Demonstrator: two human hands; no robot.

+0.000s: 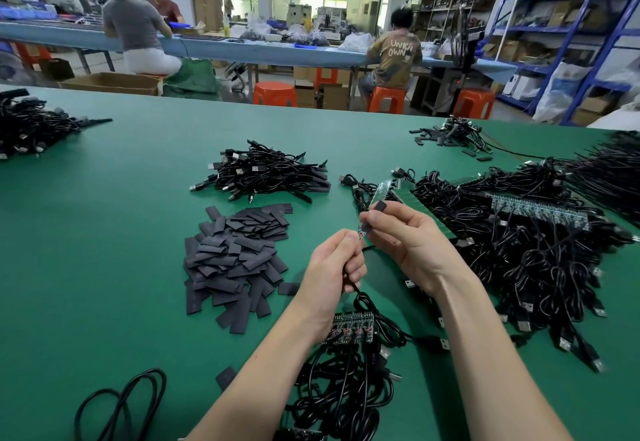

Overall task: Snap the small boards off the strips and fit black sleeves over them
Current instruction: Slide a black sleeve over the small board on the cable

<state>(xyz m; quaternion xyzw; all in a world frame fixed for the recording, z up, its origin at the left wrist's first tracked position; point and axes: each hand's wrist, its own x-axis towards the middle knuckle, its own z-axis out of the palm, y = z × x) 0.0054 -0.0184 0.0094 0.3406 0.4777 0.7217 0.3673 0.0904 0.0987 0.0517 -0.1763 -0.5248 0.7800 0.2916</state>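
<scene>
Your left hand (334, 264) pinches a small board (362, 233) at its cable end, with the black cable (360, 297) trailing down from your fist toward the strip (349, 328) that lies under your wrist. Your right hand (403, 239) grips a black sleeve (375, 213) between thumb and fingers, just up and right of the board, its lower mouth almost at the board's free tip. That is the relation to mind: board and sleeve share one slanted axis, rising to the right, so the sleeve likely needs only to slide down along it. The right hand is nearer the joint. The sleeve looks flat, matte and soft, probably collapsing easily; the board is thin, stiff and studded with parts that may catch. Left of the board lies the sleeve pile (235, 260) on green felt-like table (121, 232); beyond it sits a finished cable heap (270, 174).
</scene>
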